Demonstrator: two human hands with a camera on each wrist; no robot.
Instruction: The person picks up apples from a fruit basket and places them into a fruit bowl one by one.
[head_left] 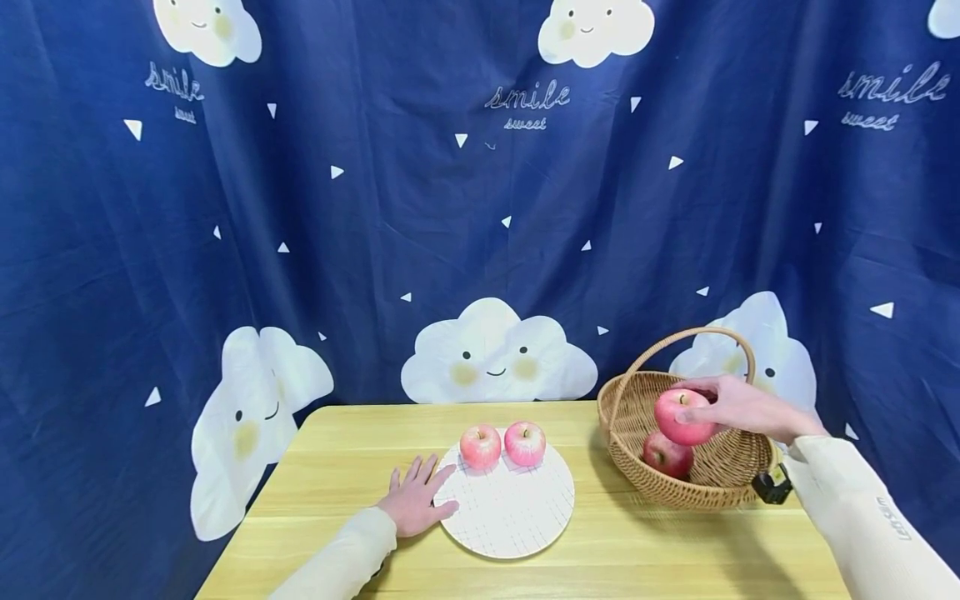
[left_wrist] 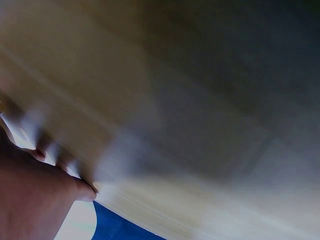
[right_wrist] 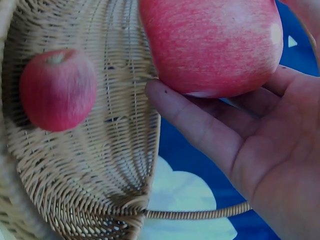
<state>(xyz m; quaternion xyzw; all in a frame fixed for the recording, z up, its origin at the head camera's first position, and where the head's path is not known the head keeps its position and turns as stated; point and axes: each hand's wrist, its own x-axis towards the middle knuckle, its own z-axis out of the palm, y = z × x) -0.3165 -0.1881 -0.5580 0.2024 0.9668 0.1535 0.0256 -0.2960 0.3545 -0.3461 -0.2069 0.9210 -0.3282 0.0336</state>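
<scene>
My right hand point(head_left: 742, 407) grips a red apple point(head_left: 684, 417) above the wicker basket point(head_left: 723, 492) at the right of the table. Thumb and fingers lie around the fruit's sides in the right wrist view. Below it, a second apple point(right_wrist: 59, 90) rests inside the basket. A round white plate point(head_left: 510, 517) stands at the middle of the table with two pinkish apples, a left one point(head_left: 480, 447) and a right one point(head_left: 525, 443), side by side at its far edge. With fingers spread, my left hand point(head_left: 416, 500) lies at the plate's left edge, holding nothing.
The basket's arched handle point(head_left: 697, 331) rises over its opening, behind the right hand. A light wooden table point(head_left: 337, 467) carries everything. Close behind its far edge hangs a dark blue curtain point(head_left: 420, 217) with clouds and triangles.
</scene>
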